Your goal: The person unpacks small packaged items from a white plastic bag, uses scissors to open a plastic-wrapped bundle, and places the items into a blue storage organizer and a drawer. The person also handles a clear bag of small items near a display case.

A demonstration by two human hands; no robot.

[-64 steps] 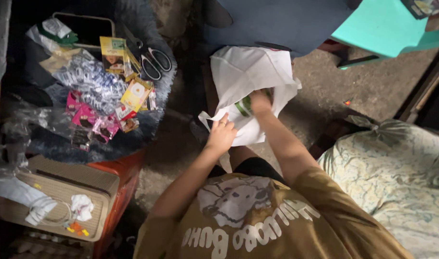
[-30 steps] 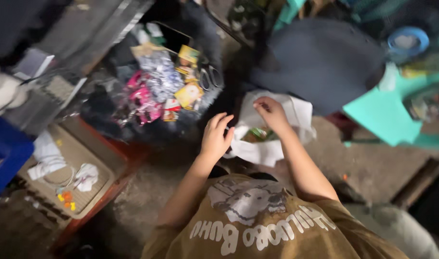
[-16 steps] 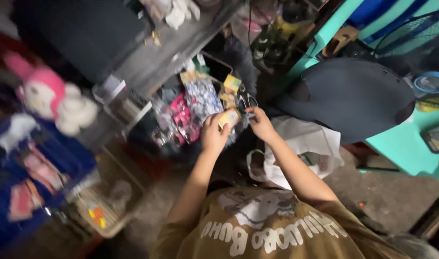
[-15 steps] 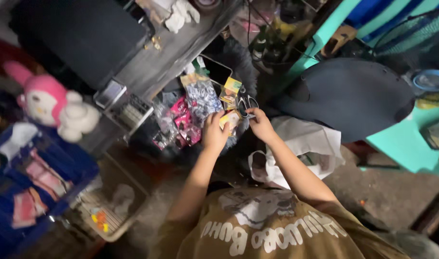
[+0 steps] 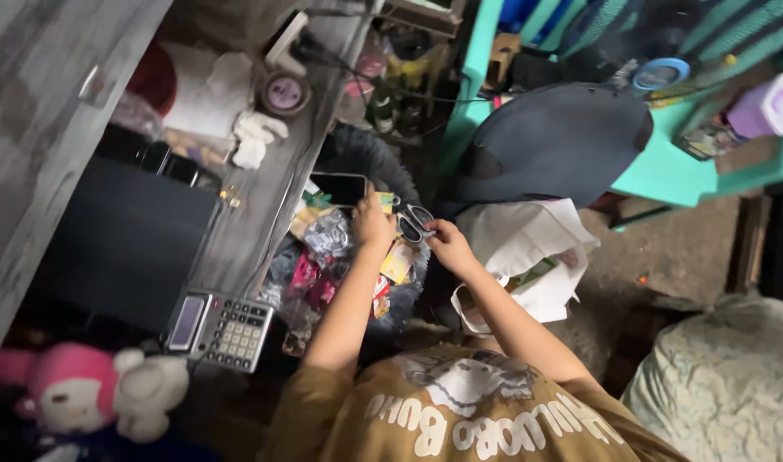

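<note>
While the left hand rests with fingers curled on the sachet pile, the right hand pinches the scissors at its 10 o'clock. Lifting has barely begun; the white bag lies at 4 o'clock.
</note>
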